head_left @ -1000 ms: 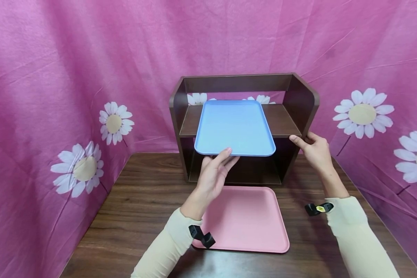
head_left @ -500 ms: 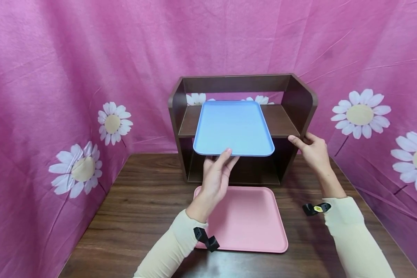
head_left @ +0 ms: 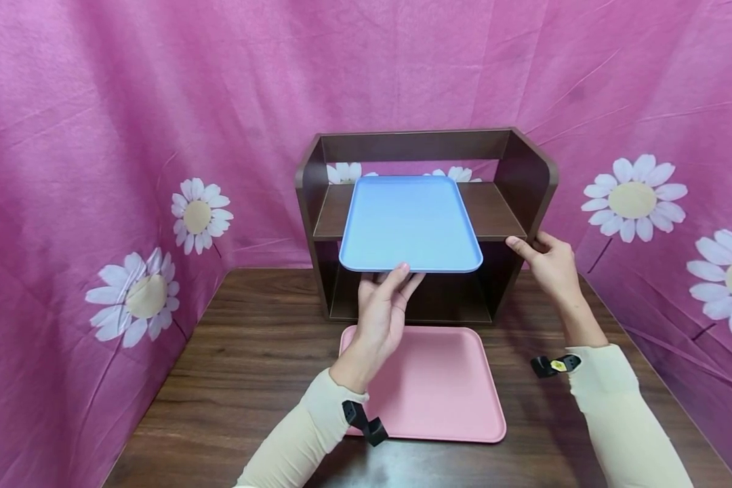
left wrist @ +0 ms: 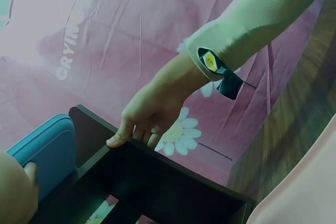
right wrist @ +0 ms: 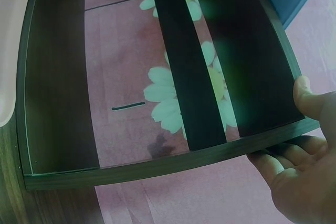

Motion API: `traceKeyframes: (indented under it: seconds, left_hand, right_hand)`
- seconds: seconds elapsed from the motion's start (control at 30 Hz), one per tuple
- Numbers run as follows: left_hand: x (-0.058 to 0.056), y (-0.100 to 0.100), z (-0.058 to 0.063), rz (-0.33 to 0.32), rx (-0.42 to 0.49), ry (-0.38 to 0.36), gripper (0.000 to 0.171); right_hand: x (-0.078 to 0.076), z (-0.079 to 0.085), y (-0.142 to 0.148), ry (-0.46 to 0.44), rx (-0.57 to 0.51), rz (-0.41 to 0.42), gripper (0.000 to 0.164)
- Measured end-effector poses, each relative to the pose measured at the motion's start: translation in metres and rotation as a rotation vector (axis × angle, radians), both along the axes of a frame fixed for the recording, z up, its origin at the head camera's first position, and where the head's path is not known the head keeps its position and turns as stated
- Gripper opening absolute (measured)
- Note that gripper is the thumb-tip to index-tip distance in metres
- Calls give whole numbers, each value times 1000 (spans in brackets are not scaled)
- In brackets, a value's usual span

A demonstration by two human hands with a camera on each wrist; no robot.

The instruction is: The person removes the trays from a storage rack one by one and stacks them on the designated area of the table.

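A blue rectangular tray [head_left: 411, 224] lies across the upper board of a dark brown two-tier shelf [head_left: 411, 146], its near end jutting out past the board's front edge. My left hand [head_left: 378, 318] grips that near edge, thumb on top and fingers underneath. At the shelf's right side my right hand [head_left: 550, 268] holds the side panel, the thumb by the front edge of the upper board and the fingers round the outside. The right wrist view shows this thumb and the fingers [right wrist: 291, 156] on either side of the panel. A pink tray [head_left: 433, 386] rests flat before the shelf.
The shelf stands on a wood-grain table [head_left: 238, 366] against a pink cloth backdrop [head_left: 268, 74] with white daisies. Below the upper board is the open lower compartment [head_left: 442, 298]. The left forearm passes over the pink tray's left side.
My left forearm has shifted slightly right, while the hand stays on the blue tray's near edge. The tray, the shelf and my right hand look nearly unmoved.
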State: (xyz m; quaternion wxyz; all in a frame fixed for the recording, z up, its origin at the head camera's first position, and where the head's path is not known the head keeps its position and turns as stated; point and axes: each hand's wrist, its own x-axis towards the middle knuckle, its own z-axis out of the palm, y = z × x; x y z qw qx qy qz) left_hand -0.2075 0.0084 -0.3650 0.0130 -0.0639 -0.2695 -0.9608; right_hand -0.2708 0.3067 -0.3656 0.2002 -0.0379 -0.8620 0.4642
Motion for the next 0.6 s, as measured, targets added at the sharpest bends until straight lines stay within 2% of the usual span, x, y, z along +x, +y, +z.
traceKeyframes:
  seconds: [0.6]
  left_hand:
    - [4, -4, 3, 51, 31, -9, 37]
  right_hand:
    - [0, 1, -1, -3, -6, -6, 53]
